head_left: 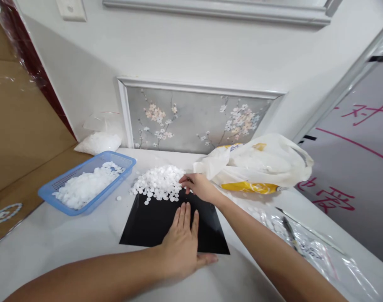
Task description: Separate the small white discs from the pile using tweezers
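Note:
A black sheet [147,224] lies on the white table, its far edge under a heap of small white translucent discs [160,180]. My left hand [182,243] presses flat on the sheet's near part, fingers stretched forward and thumb out to the right. At the right side of the heap is my right hand [197,186], its fingers bent in a loose pinch. Whether a disc is between those fingertips is too small to tell. One loose disc [118,198] rests on the table, left of the heap.
A blue basket [98,203] of white discs stands on the left, with a clear bag of white pieces [98,142] behind it. A white and yellow plastic bag [254,163] sits back right. Clear plastic pouches [317,247] and a pen-like tool [290,233] lie at right.

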Demonstrator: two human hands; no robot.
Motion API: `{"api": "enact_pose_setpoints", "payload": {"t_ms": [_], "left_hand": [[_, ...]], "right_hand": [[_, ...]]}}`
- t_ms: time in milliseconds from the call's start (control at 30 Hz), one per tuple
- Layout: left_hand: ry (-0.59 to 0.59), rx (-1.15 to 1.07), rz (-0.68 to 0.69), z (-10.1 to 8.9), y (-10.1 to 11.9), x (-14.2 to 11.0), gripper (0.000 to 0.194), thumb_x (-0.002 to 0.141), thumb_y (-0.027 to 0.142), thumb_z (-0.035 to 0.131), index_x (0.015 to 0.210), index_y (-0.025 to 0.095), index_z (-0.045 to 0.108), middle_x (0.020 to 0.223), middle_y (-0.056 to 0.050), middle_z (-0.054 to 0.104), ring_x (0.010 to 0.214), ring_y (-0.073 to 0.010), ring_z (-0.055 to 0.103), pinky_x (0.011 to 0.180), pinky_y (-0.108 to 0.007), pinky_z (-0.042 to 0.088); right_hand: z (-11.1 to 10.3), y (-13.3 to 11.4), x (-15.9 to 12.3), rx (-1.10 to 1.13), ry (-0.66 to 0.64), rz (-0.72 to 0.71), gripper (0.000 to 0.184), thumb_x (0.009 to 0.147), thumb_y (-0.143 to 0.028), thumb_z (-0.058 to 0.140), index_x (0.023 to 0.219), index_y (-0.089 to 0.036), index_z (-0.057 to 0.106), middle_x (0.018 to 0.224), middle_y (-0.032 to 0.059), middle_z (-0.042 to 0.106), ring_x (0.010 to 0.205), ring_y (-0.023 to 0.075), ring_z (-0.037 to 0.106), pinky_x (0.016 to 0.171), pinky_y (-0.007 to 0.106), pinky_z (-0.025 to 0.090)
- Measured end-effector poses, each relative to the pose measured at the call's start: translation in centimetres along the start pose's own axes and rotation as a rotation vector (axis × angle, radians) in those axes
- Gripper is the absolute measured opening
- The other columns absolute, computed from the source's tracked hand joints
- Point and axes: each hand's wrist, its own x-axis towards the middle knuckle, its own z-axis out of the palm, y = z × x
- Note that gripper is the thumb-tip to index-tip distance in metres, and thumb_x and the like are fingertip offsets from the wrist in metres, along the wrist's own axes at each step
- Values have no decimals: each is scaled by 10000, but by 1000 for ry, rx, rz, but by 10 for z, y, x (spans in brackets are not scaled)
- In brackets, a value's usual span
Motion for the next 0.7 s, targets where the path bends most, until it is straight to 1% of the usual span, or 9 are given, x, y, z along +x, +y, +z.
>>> {"api": "enact_pose_setpoints", "payload": {"t_ms": [33, 133, 233, 300, 367, 400, 500, 567, 700], "left_hand": [[7, -2, 7, 3, 2, 7, 1028, 782, 774, 246, 1465, 14, 135, 1521, -231, 20, 1395, -373, -69, 1138, -543, 99], [14, -1, -28, 7, 11, 31, 1039, 785, 774, 211, 1455, -19, 149, 1513, -260, 47, 1376, -412, -94, 1126, -576, 74], [-8, -1, -31, 5, 23, 55, 1052, 777, 775, 260, 1447, -32, 177, 1507, -282, 82, 1369, -440, -85, 1110, -609, 37], [-42, -64, 119, 0, 29, 65, 1043, 781, 768, 279, 1461, -9, 132, 1517, -264, 90, 1391, -405, -37, 1127, -565, 79], [-37, -133, 278, -4, 29, 68, 962, 830, 714, 275, 1478, 41, 44, 1535, -219, 76, 1414, -336, 13, 1142, -487, 152], [-2, -139, 278, -6, 28, 66, 926, 849, 687, 276, 1480, 57, 24, 1540, -207, 65, 1417, -322, 12, 1140, -478, 166], [126, -27, 20, -6, 17, 53, 890, 851, 673, 305, 1474, 61, 139, 1533, -224, 74, 1396, -393, -27, 1113, -569, 133], [112, 51, -92, -4, 9, 42, 921, 820, 702, 340, 1470, 69, 183, 1525, -238, 100, 1384, -439, 11, 1091, -613, 134], [46, 93, -73, -2, 5, 38, 995, 779, 766, 296, 1458, 42, 219, 1512, -255, 141, 1383, -445, 16, 1092, -611, 133]], "right_hand": [[-8, 0, -6, 21, 66, -7, 150, 848, -222, 503, 887, -159, 633, 613, -6, 621, 543, 118, 597, 479, 204, 429], [-25, 2, -28, 89, 262, -10, 208, 863, -310, 416, 906, -169, 562, 734, 16, 622, 494, 107, 579, 368, 189, 358], [-32, 6, -52, 138, 388, -4, 266, 854, -410, 409, 888, -175, 530, 724, 14, 600, 431, 98, 534, 321, 189, 319], [-34, 8, -67, 155, 450, 2, 293, 845, -450, 434, 877, -175, 530, 693, 8, 584, 422, 98, 519, 324, 193, 331], [-36, 11, -78, 162, 502, 6, 311, 842, -473, 452, 872, -174, 533, 674, 4, 573, 418, 96, 509, 331, 197, 349], [-37, 12, -82, 165, 522, 8, 319, 844, -481, 452, 871, -174, 534, 669, 3, 571, 409, 93, 499, 328, 198, 349], [-44, 14, -86, 179, 552, 9, 319, 854, -481, 446, 874, -175, 533, 667, 2, 577, 383, 80, 470, 315, 193, 329], [-47, 15, -86, 188, 550, 10, 296, 859, -461, 452, 874, -177, 536, 671, 2, 583, 381, 75, 463, 316, 190, 326], [-47, 15, -85, 195, 520, 15, 243, 862, -402, 461, 855, -178, 553, 659, -5, 583, 370, 68, 447, 326, 191, 332]]}}
